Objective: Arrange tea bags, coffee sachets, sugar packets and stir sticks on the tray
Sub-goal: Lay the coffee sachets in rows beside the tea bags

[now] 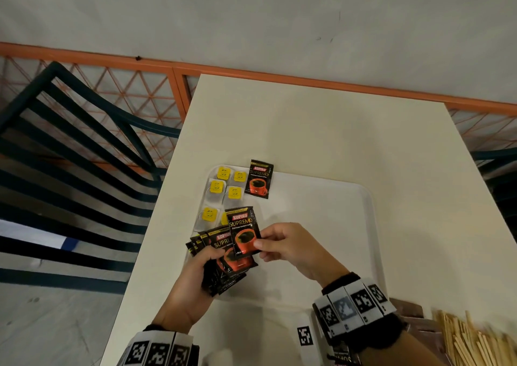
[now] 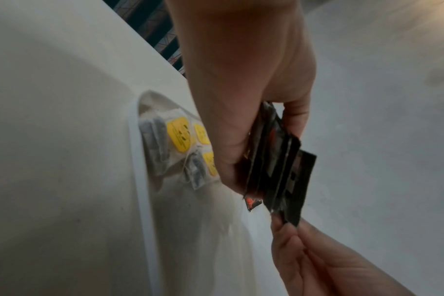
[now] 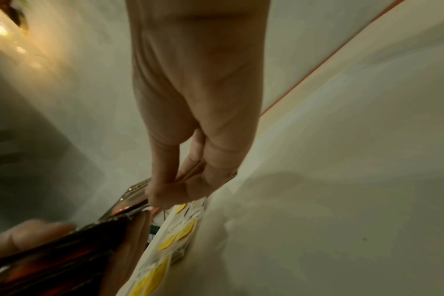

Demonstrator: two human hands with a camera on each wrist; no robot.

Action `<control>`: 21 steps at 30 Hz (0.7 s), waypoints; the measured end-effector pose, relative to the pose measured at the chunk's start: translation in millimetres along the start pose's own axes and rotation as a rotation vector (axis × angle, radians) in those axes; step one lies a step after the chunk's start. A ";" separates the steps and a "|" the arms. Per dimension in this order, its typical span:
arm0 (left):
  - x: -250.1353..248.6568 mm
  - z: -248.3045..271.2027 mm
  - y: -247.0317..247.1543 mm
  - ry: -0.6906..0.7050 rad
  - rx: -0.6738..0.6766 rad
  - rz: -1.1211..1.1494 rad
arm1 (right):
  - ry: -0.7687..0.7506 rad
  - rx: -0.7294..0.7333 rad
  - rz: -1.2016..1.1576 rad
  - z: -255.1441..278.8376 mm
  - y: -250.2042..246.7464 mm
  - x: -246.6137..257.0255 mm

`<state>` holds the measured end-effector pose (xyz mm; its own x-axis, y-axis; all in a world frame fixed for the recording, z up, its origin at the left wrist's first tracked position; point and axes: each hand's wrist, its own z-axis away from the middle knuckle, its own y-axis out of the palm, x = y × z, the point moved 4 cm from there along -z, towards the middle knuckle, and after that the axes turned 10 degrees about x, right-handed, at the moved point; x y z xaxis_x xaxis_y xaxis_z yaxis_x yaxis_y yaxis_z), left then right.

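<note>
A white tray (image 1: 321,198) lies on the table. Several tea bags with yellow tags (image 1: 221,191) (image 2: 178,136) (image 3: 173,238) fill its left side. One black coffee sachet (image 1: 258,179) lies flat at the tray's far edge. My left hand (image 1: 195,276) (image 2: 241,100) grips a fanned stack of black coffee sachets (image 1: 223,259) (image 2: 274,166) (image 3: 64,250) above the tray's near left corner. My right hand (image 1: 279,242) (image 3: 190,180) pinches the lower right corner of a single coffee sachet (image 1: 244,233) (image 3: 129,198) held over the stack.
Wooden stir sticks (image 1: 475,340) lie bundled at the near right, beside a brown box (image 1: 411,312). The cream table (image 1: 321,130) extends beyond the tray. A dark slatted chair (image 1: 70,156) stands left of the table, with an orange lattice fence (image 1: 126,91) behind.
</note>
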<state>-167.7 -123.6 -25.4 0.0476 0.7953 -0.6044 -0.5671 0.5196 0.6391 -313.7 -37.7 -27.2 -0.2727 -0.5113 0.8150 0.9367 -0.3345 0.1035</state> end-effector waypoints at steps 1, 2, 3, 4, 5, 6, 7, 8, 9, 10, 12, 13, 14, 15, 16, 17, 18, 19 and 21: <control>0.3 0.1 -1.7 0.002 -0.016 0.001 | -0.012 -0.013 -0.031 0.0 -2.9 0.0; 0.3 0.0 -3.3 0.003 -0.036 0.005 | -0.035 -0.048 -0.061 -0.9 -7.4 0.8; 0.3 -0.3 -5.3 0.002 -0.053 0.008 | -0.061 -0.111 -0.086 -2.2 -14.0 2.3; 0.2 -0.6 -7.2 0.003 -0.071 0.010 | -0.082 -0.201 -0.099 -4.3 -22.8 3.7; -0.1 -0.6 -8.0 0.005 -0.082 0.011 | -0.092 -0.300 -0.114 -7.2 -33.0 4.1; -0.4 -0.4 -8.7 0.005 -0.090 0.012 | -0.088 -0.396 -0.127 -10.8 -43.2 3.6; -0.4 -0.5 -9.5 0.004 -0.099 0.012 | -0.075 -0.472 -0.141 -14.5 -52.4 3.1; -0.2 -0.5 -10.0 0.002 -0.107 0.007 | -0.063 -0.527 -0.153 -18.5 -59.8 3.0; 0.1 -0.4 -10.6 -0.001 -0.112 -0.002 | -0.054 -0.565 -0.169 -22.7 -66.0 2.6; 0.3 -0.1 -10.7 -0.005 -0.114 -0.010 | -0.045 -0.587 -0.176 -27.1 -71.0 2.1; 1.0 0.6 -12.2 -0.015 -0.125 -0.013 | -0.023 -0.610 -0.143 -33.8 -77.4 3.2; 1.3 0.8 -13.1 -0.017 -0.131 -0.009 | -0.011 -0.617 -0.116 -36.8 -79.8 3.8; 1.3 1.2 -13.8 -0.018 -0.136 -0.007 | -0.002 -0.625 -0.090 -39.9 -82.0 3.7; 1.0 1.5 -14.1 -0.018 -0.138 -0.009 | 0.007 -0.634 -0.064 -42.3 -83.6 3.7; 0.6 1.9 -14.1 -0.016 -0.141 -0.012 | 0.014 -0.646 -0.038 -44.4 -85.1 3.8; 0.3 2.2 -13.9 -0.013 -0.142 -0.016 | 0.018 -0.656 -0.015 -45.3 -86.0 4.3; 0.1 2.6 -13.9 -0.010 -0.143 -0.019 | 0.019 -0.664 0.009 -46.4 -86.5 4.8; 0.0 2.8 -13.9 -0.007 -0.143 -0.022 | 0.016 -0.669 0.033 -46.8 -86.6 5.9; 0.0 2.9 -13.9 -0.005 -0.142 -0.027 | 0.006 -0.682 0.095 -48.3 -86.8 8.3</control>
<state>-157.4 -129.9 -32.9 0.0683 0.7834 -0.6178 -0.6762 0.4917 0.5486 -407.9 -51.2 -56.9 -0.1991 -0.5668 0.7994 0.6093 -0.7105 -0.3521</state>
